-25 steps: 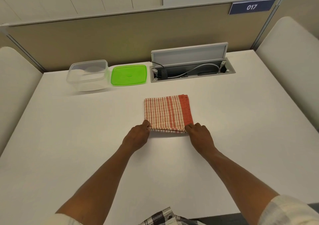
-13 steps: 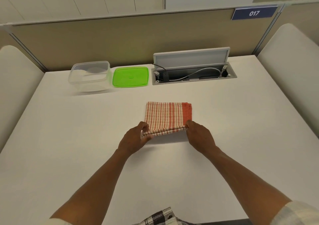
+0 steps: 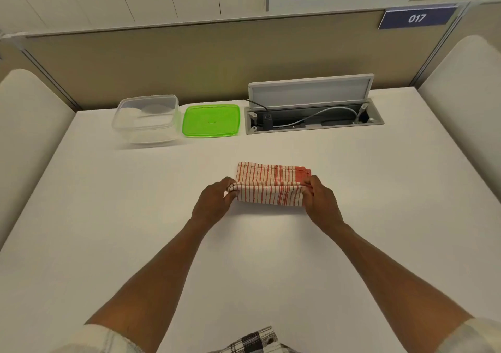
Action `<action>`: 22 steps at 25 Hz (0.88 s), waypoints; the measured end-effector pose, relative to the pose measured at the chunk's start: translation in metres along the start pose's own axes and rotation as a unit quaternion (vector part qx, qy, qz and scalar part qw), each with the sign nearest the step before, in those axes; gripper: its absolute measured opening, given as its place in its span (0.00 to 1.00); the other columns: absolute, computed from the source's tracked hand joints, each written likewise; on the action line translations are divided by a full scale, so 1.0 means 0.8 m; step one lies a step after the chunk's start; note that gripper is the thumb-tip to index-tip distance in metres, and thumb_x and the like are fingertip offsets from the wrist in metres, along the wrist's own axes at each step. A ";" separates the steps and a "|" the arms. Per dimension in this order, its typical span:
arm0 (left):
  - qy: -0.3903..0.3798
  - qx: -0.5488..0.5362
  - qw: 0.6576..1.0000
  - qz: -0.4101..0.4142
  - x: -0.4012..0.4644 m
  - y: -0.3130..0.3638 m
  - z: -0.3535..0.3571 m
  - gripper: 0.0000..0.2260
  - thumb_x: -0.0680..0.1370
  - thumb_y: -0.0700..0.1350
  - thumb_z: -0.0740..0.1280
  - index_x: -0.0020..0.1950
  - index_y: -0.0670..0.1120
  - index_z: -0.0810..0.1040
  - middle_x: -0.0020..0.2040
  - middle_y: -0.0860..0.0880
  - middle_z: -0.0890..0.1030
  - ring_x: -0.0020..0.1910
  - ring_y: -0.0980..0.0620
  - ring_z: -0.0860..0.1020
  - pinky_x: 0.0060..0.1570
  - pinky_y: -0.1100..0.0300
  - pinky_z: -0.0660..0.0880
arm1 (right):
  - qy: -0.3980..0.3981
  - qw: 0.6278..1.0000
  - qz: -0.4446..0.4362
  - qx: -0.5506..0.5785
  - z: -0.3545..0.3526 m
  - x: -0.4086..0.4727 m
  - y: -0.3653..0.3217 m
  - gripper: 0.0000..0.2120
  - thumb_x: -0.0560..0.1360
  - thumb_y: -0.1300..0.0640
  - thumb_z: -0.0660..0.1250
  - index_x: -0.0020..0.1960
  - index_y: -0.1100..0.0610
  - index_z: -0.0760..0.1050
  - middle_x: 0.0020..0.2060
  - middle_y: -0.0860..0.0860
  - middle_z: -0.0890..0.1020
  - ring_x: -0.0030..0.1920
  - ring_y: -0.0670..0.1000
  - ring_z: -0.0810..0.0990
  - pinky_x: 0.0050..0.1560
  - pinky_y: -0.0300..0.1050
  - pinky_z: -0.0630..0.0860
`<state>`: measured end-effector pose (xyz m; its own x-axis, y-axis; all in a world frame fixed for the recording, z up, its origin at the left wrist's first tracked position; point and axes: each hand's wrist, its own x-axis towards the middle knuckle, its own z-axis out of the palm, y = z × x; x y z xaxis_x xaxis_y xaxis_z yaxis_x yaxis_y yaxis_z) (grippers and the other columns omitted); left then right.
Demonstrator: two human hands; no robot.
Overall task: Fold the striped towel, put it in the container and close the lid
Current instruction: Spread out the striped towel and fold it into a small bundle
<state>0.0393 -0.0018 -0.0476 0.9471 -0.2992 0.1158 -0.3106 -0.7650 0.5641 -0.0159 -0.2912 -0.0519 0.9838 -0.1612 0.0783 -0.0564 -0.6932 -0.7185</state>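
The red-and-white striped towel (image 3: 271,183) lies in the middle of the white table, folded into a small rectangle, with its near edge lifted and rolled away from me over the rest. My left hand (image 3: 215,203) pinches the lifted edge's left corner. My right hand (image 3: 321,203) pinches its right corner. The clear plastic container (image 3: 146,118) stands open at the back left. Its green lid (image 3: 211,120) lies flat on the table just to the right of it.
An open cable hatch (image 3: 314,117) with its flap up, wires inside, sits in the table at the back right. A beige partition (image 3: 217,60) closes the far side. Rounded white panels (image 3: 461,103) flank the table left and right.
Both hands have lifted the towel's near edge off the table and carried it away from me over the rest. The towel now looks shorter front to back.
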 end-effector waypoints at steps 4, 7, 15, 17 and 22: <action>0.034 -0.049 0.998 -0.023 0.034 0.004 0.004 0.06 0.79 0.48 0.66 0.51 0.45 0.76 0.40 0.51 0.81 0.38 0.49 0.79 0.36 0.58 0.71 | -0.002 0.996 0.020 0.089 -0.004 0.020 -0.003 0.06 0.80 0.54 0.56 0.53 0.45 0.70 0.53 0.42 0.80 0.45 0.41 0.81 0.35 0.31 0.78; 0.058 -0.064 0.995 -0.055 0.057 0.006 0.011 0.08 0.80 0.50 0.66 0.47 0.46 0.76 0.36 0.54 0.77 0.34 0.52 0.74 0.33 0.60 0.67 | 0.006 0.996 0.032 0.087 -0.005 0.038 -0.001 0.05 0.81 0.53 0.56 0.53 0.47 0.70 0.48 0.41 0.80 0.42 0.40 0.81 0.33 0.30 0.77; 0.050 -0.079 0.988 -0.126 0.109 0.001 0.032 0.11 0.80 0.50 0.65 0.46 0.44 0.79 0.37 0.53 0.78 0.35 0.54 0.74 0.34 0.65 0.64 | 0.006 0.996 0.078 0.045 -0.003 0.097 0.009 0.07 0.82 0.56 0.57 0.57 0.57 0.71 0.45 0.48 0.79 0.42 0.46 0.79 0.34 0.32 0.72; 0.047 -0.080 0.985 -0.146 0.115 -0.005 0.038 0.12 0.80 0.51 0.64 0.47 0.43 0.80 0.39 0.51 0.79 0.38 0.52 0.75 0.37 0.61 0.66 | 0.003 0.996 0.088 0.034 -0.002 0.108 0.010 0.08 0.81 0.54 0.58 0.57 0.56 0.70 0.45 0.48 0.78 0.41 0.45 0.78 0.33 0.30 0.70; 0.056 -0.086 0.976 -0.193 0.125 -0.015 0.049 0.11 0.79 0.53 0.64 0.49 0.46 0.80 0.39 0.53 0.80 0.39 0.52 0.77 0.40 0.60 0.67 | 0.015 0.992 0.122 0.004 0.008 0.129 0.015 0.10 0.80 0.51 0.62 0.57 0.55 0.70 0.44 0.49 0.78 0.41 0.49 0.79 0.36 0.36 0.74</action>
<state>0.1343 -0.0451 -0.0746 0.9968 0.0632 -0.0491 0.0793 -0.6983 0.7114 0.0857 -0.3119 -0.0567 0.9356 -0.3443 -0.0777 -0.2905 -0.6260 -0.7237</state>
